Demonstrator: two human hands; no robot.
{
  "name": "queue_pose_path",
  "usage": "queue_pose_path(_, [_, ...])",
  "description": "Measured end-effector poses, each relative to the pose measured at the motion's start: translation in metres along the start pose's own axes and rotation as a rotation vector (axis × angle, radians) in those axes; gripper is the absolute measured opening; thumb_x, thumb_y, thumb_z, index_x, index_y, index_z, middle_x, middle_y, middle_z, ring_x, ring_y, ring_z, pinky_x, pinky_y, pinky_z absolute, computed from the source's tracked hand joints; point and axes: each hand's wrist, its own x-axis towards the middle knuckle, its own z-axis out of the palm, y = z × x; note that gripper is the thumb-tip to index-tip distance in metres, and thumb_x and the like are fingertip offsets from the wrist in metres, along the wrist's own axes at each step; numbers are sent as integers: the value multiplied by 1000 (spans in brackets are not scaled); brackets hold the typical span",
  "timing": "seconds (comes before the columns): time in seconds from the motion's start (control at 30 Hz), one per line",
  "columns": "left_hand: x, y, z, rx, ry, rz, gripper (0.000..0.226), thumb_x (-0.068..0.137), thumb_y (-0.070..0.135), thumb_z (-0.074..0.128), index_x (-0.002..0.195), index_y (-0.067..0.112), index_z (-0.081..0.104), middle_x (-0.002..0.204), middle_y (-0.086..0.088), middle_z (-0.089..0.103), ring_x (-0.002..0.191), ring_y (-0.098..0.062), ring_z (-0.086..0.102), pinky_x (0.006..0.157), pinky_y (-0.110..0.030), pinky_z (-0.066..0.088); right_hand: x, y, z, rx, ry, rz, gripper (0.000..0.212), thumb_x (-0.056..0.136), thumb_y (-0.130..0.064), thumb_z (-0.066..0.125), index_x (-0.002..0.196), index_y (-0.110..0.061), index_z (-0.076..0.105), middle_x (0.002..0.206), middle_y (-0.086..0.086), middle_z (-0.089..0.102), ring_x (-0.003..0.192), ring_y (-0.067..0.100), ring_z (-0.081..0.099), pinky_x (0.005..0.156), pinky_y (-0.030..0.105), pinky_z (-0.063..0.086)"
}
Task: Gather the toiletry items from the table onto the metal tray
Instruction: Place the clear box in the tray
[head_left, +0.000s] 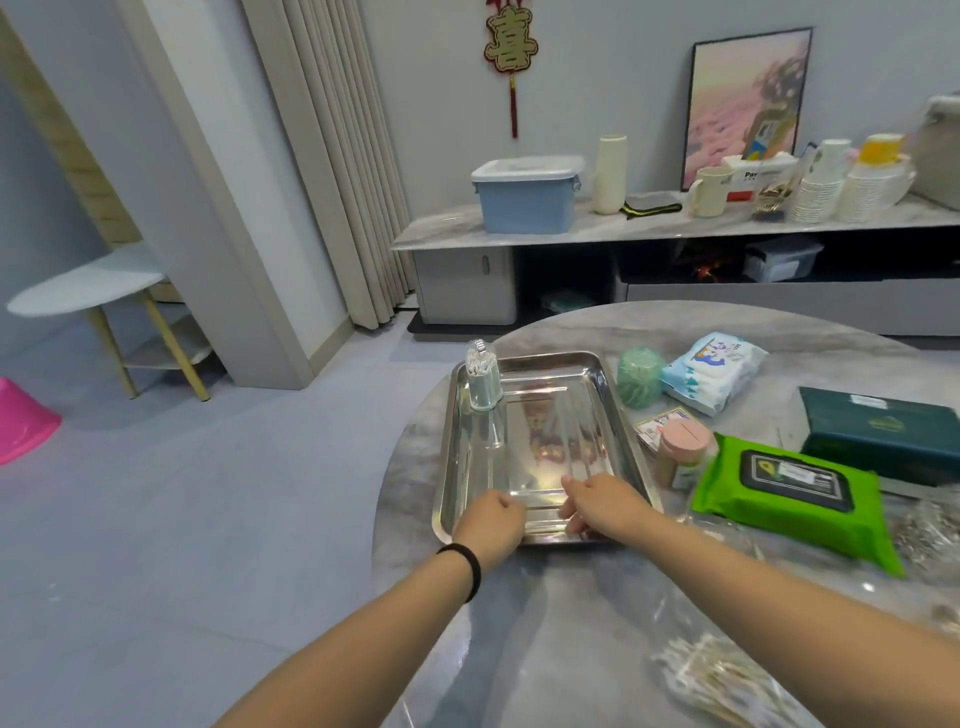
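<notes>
The metal tray (613, 410) lies on the left part of the round marble table (571, 623). A clear cotton-swab jar (482, 379) stands upright in the tray's far left corner. My left hand (491, 522) and my right hand (605, 501) both grip the tray's near rim. Right of the tray lie a green roll (640, 376), a white-blue tissue pack (714, 371), a pink-lidded jar (683, 452) and a green wet-wipes pack (795, 501).
A dark green box (883, 434) sits at the table's right. Clear bags of cotton swabs (727, 680) lie near the front right edge. Beyond the table stands a low cabinet (623, 234) with a blue bin, cups and a picture. A pink tub (21, 421) is on the floor at left.
</notes>
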Motion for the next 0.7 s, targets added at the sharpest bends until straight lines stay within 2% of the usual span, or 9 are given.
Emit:
queue_pose_path(0.1, [-27,-4,0,-26,0,-38,29,90,20,39,62,20,44,76,-5,53,78,-22,49,74,-29,39,-29,5,5,-21,-23,-1,50,97,-35,32,60,-18,61,62,-3,62,58,14,53,59,24,40])
queue_pose_path(0.2, [-56,-9,5,-47,-24,-75,23,91,20,39,70,20,48,82,-5,58,83,-23,52,78,-28,40,-54,11,9,-94,-41,-2,52,97,-37,32,59,-18,61,74,6,70,66,19,56,66,27,42])
queue_pose_path(0.3, [-82,-13,13,-69,-64,-89,27,92,19,38,65,20,44,87,-9,57,82,-23,51,77,-28,39,-80,15,8,-179,-55,-27,54,99,-37,29,59,-15,59,88,12,75,74,20,57,73,26,41])
queue_pose_path(0.33, [-89,-13,15,-68,-82,-93,27,92,19,39,66,19,45,87,-10,56,82,-22,51,77,-28,40,-86,17,8,-197,-72,-25,53,99,-36,29,59,-15,58,86,12,76,76,20,57,74,26,41])
queue_pose_path(0.43, [-103,-17,22,-32,-125,-75,16,89,16,42,79,14,54,88,-10,57,82,-22,53,76,-28,47,-98,24,6,-215,-161,28,43,95,-29,40,65,-11,63,54,-1,70,76,23,59,72,28,46])
queue_pose_path(0.47, [-107,-18,23,-18,-132,-69,14,90,15,43,83,13,55,87,-9,56,82,-22,54,72,-27,46,-101,25,6,-229,-184,41,37,92,-26,45,71,-6,68,52,-2,69,75,24,60,71,29,48])
queue_pose_path(0.53, [-114,-22,26,-13,-142,-65,14,91,16,45,89,13,58,88,-8,55,83,-21,54,71,-26,43,-109,28,4,-298,-221,2,27,85,-23,58,89,-3,75,74,4,75,75,20,60,74,30,51])
queue_pose_path(0.6, [-118,-23,27,-4,-161,-65,16,91,17,47,93,12,61,90,-8,57,84,-21,52,77,-26,42,-118,30,1,-379,-252,-79,22,79,-23,69,94,-10,76,90,6,74,80,14,60,80,28,51])
queue_pose_path(0.7, [-121,-21,28,12,-161,-70,28,92,17,47,110,5,64,96,-7,58,89,-20,52,81,-26,41,-129,35,-3,-352,-278,-143,21,76,-18,73,97,-13,76,87,1,69,83,10,59,79,23,47])
